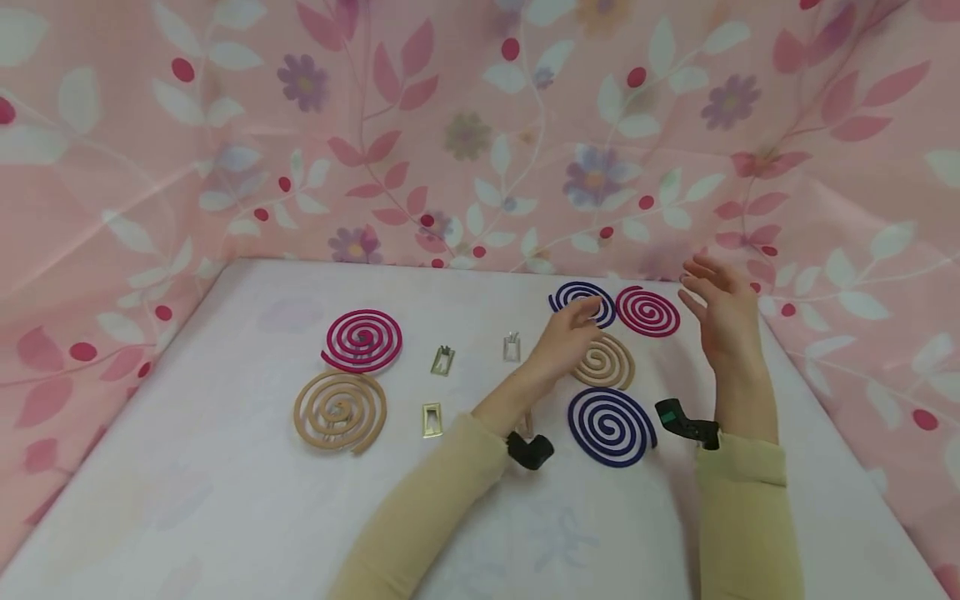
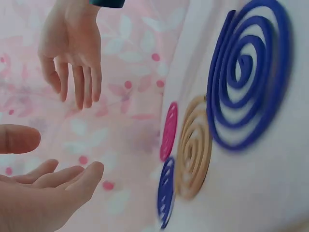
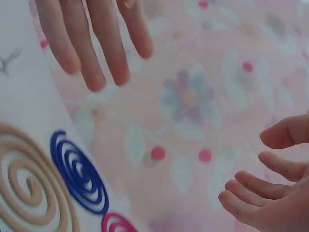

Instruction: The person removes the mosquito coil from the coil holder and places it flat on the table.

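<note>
Above the right-hand group of mosquito coils, my left hand (image 1: 564,340) is raised with relaxed, slightly bent fingers and holds nothing. My right hand (image 1: 731,321) hovers farther right, fingers apart, also holding nothing. In the left wrist view the two hands face each other with a gap between them. Beneath and beside the left hand lie a tan coil (image 1: 600,359), a far blue coil (image 1: 572,293) it partly covers, and a magenta coil (image 1: 648,312). A near blue coil (image 1: 611,427) lies closest to the sleeves, large in the left wrist view.
At left, a magenta coil (image 1: 363,337) and a tan coil (image 1: 339,407) lie over metal stands. Between the groups are several small metal stands (image 1: 425,421), one partly hidden by the left wrist. Flowered pink cloth (image 1: 465,192) walls the white table (image 1: 225,500).
</note>
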Tool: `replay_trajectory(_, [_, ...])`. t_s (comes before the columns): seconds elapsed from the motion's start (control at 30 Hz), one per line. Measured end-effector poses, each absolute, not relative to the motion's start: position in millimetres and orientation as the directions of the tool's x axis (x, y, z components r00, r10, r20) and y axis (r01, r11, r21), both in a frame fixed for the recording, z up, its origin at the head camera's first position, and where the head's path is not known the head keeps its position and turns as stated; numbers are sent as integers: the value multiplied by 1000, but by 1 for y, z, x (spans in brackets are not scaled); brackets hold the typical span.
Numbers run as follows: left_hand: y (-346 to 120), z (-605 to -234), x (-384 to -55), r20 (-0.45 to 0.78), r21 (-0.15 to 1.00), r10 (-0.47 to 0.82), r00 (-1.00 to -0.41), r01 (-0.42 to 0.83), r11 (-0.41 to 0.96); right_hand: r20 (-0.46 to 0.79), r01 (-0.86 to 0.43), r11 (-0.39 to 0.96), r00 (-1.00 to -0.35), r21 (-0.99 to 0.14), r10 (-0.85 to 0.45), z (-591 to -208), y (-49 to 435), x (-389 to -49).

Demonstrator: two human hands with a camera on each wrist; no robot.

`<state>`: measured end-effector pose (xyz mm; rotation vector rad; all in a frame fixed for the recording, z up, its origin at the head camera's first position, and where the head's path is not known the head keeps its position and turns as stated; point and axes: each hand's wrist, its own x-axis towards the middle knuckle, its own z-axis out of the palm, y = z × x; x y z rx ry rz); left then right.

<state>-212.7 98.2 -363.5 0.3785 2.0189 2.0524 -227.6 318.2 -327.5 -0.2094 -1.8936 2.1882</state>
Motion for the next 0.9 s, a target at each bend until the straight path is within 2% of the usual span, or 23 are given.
replay_trajectory(0.17, [35, -357, -197, 75, 997, 333, -940, 79, -3, 123, -140, -65, -967, -988, 224, -313, 282, -215])
replay_trajectory(0.43, [-60, -337, -186, 112, 993, 281, -953, 117, 4, 203, -211, -80, -974, -974, 100, -301, 219, -207])
replay_trajectory(0.57, [-114, -329, -193, 92, 972, 359, -929, 162, 170, 215, -221, -92, -974, -971, 76, -299, 187, -208])
replay_trajectory(0.73, [-179, -325, -199, 23, 868, 440, -898, 236, 437, 252, -257, -127, -966, -958, 57, -300, 137, -206])
replay_trajectory(0.9, [-226, -316, -192, 16, 821, 408, -913, 245, 515, 227, -231, -164, -973, -959, 40, -308, 91, -208])
